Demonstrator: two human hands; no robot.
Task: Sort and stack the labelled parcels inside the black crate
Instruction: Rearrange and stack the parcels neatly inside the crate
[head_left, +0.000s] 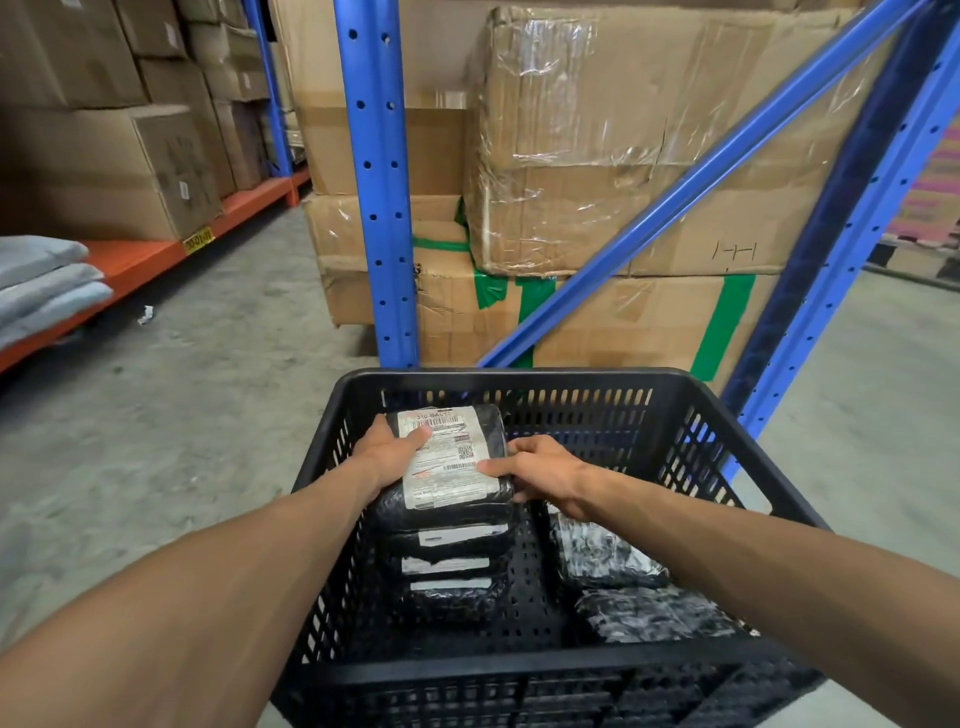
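Observation:
A black slatted crate (519, 382) fills the lower middle of the head view. At its left side stands a stack of black parcels with white labels (449, 564). The top parcel (457, 483), label up, is gripped from both sides: my left hand (387, 454) holds its left edge with the thumb on the label, and my right hand (540, 475) holds its right edge. Two black-and-white patterned parcels (602, 558) (654, 616) lie flat on the crate floor at the right.
Blue rack uprights (379, 208) and a diagonal brace (691, 192) stand just behind the crate, with taped cardboard boxes (623, 156) between them. An orange shelf (156, 260) with boxes and folded grey items (47, 286) runs along the left. Concrete floor lies on both sides.

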